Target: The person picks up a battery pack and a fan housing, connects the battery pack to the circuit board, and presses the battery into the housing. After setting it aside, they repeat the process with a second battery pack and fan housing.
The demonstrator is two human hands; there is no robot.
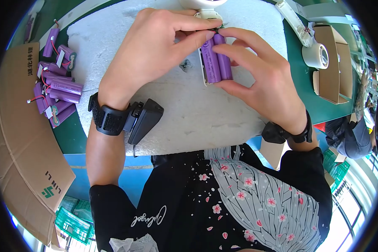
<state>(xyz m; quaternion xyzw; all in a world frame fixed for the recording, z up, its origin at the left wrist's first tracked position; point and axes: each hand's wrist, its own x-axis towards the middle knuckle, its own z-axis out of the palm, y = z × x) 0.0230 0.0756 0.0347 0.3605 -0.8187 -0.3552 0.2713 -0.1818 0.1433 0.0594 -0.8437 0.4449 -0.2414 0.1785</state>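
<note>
A purple two-cell battery pack [211, 63] lies in the open handle of a white round-headed device [208, 15], whose head is cut off by the top edge. My right hand [269, 69] grips the pack, with its thumb at the lower end and fingers along the right side and top. At the pack's upper end, the thumb and index finger of my left hand [155, 46] pinch close to the small wires [216, 30]. What sits between those left fingertips is too small to make out. A whitish foam mat [176, 122] lies under the work.
Several purple battery packs [65, 86] with wired plugs are heaped on the green table [73, 140] at left. A large cardboard flap [17, 138] stands beside them. At right are another white round-headed device [315, 56], its handle open, and a cardboard box [339, 63].
</note>
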